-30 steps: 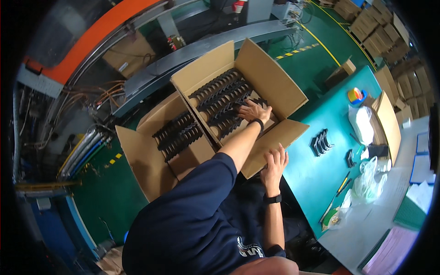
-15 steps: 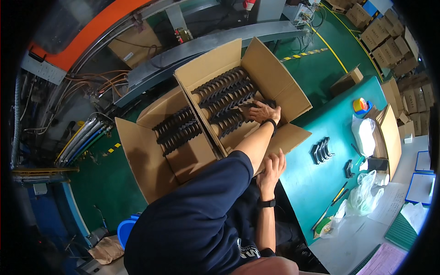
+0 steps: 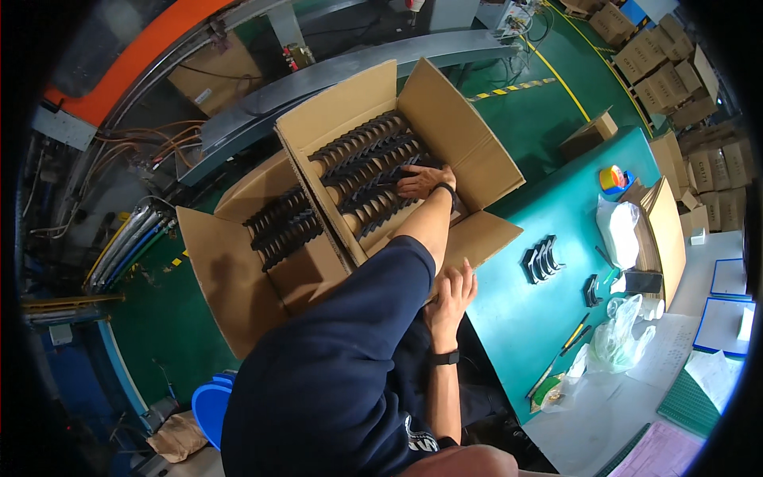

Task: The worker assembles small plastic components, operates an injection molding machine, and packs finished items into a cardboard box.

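Note:
A cardboard carton (image 3: 477,127) stands open in front of me, its flaps up. Rows of black curved parts (image 3: 367,168) with arched edges fill much of it. My left hand (image 3: 427,183) reaches inside, its fingers closed over black curved parts at the right end of the nearest row; the palm side is hidden. My right hand (image 3: 451,300) lies at the edge of the near flap (image 3: 485,238), fingers bent and apart. More such parts (image 3: 543,260) form a small group on the green table (image 3: 501,318), and a smaller stack (image 3: 592,291) lies beyond them.
A second open carton (image 3: 230,278) with similar parts sits close on the left. Tape (image 3: 612,178), plastic bags (image 3: 624,338), a phone (image 3: 642,281) and pen-like tools (image 3: 560,358) lie on the table. Flat cardboard (image 3: 668,238) leans at its right. A machine with a metal beam (image 3: 358,79) stands behind.
The whole view has shifted, so the cartons and table appear farther left. My left hand has moved slightly up and left over the row's end. The right hand stays by the flap.

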Demonstrator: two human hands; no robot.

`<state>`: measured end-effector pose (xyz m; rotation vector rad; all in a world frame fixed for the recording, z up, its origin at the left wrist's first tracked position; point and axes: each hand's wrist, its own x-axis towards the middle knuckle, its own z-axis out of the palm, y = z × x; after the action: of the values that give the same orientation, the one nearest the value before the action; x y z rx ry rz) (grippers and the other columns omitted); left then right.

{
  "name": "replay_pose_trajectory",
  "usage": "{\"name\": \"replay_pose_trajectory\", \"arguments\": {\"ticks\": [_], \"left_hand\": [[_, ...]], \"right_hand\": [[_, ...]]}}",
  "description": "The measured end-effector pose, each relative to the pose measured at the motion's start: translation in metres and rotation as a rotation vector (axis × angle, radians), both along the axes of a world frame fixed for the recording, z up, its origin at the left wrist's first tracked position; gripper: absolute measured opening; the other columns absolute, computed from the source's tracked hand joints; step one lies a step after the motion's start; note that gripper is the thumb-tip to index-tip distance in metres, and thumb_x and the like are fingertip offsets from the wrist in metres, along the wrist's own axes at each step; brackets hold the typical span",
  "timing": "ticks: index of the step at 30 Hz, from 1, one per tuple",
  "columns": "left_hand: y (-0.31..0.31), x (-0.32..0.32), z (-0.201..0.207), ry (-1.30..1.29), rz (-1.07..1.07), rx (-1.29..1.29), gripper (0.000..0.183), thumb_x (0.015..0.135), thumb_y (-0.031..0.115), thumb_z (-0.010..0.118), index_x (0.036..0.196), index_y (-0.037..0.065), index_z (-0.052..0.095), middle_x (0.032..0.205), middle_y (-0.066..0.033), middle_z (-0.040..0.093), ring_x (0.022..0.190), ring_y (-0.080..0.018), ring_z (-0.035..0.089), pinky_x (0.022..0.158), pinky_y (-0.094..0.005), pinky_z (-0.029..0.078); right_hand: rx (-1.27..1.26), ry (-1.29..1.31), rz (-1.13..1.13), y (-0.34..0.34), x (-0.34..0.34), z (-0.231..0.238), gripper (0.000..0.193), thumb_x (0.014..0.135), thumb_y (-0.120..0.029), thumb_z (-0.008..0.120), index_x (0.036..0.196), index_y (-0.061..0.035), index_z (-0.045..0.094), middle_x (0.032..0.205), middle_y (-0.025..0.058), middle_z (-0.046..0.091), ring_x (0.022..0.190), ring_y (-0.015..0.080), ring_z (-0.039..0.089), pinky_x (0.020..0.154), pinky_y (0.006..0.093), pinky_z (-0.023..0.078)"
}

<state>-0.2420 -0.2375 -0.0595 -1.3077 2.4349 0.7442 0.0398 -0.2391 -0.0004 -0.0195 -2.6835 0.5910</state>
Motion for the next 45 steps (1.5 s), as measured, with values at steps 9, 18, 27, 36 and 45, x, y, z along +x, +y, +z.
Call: {"name": "replay_pose_trajectory", "arguments": {"ticks": [9, 18, 27, 36, 45], "left_hand": [[0.015, 0.01, -0.034, 0.14, -0.014, -0.052, 0.1, 0.086, 0.052, 0.061, 0.148, -0.007, 0.008, 0.148, -0.0445, 0.004, 0.141, -0.0527, 0.011, 0.118, -0.0539, 0.006], [0.015, 0.038, -0.037, 0.293, -0.375, -0.094, 0.088, 0.088, 0.04, 0.055, 0.146, -0.012, 0.016, 0.153, -0.0364, 0.001, 0.145, -0.0466, 0.005, 0.119, -0.0497, 0.004], [0.009, 0.042, -0.031, 0.277, -0.367, -0.047, 0.082, 0.085, 0.036, 0.054, 0.144, -0.012, 0.024, 0.155, -0.033, 0.008, 0.145, -0.0452, 0.008, 0.119, -0.0503, 0.006], [-0.025, 0.025, -0.057, 0.273, -1.24, -0.307, 0.063, 0.09, 0.027, 0.052, 0.143, -0.004, 0.038, 0.157, -0.0165, 0.021, 0.146, -0.0368, 0.014, 0.117, -0.0565, 0.006], [-0.034, 0.029, -0.051, 0.251, -1.225, -0.438, 0.057, 0.09, 0.021, 0.053, 0.142, 0.0, 0.042, 0.155, -0.015, 0.028, 0.143, -0.035, 0.024, 0.116, -0.0548, 0.013]], "right_hand": [[-0.025, -0.031, 0.013, 0.0, 0.0, 0.009, 0.044, 0.055, 0.002, 0.067, 0.097, -0.0033, 0.058, 0.118, 0.0121, 0.054, 0.135, 0.0359, 0.036, 0.113, 0.0553, 0.023], [-0.06, -0.003, -0.008, -0.002, 0.0, 0.002, 0.039, 0.059, 0.009, 0.059, 0.095, -0.0062, 0.062, 0.115, 0.0103, 0.056, 0.135, 0.0344, 0.037, 0.113, 0.0532, 0.024], [-0.04, -0.005, -0.029, -0.003, 0.001, 0.004, 0.034, 0.063, 0.007, 0.06, 0.095, -0.0064, 0.062, 0.115, 0.0101, 0.057, 0.135, 0.0338, 0.037, 0.113, 0.0526, 0.024], [-0.059, -0.007, -0.019, -0.003, 0.002, 0.003, 0.037, 0.06, 0.007, 0.059, 0.094, -0.0069, 0.062, 0.115, 0.0104, 0.057, 0.135, 0.0339, 0.037, 0.112, 0.0524, 0.024], [-0.045, 0.002, -0.018, -0.004, 0.001, 0.004, 0.035, 0.06, 0.005, 0.062, 0.092, -0.0073, 0.061, 0.113, 0.0103, 0.057, 0.134, 0.0345, 0.038, 0.112, 0.0526, 0.026]]}}
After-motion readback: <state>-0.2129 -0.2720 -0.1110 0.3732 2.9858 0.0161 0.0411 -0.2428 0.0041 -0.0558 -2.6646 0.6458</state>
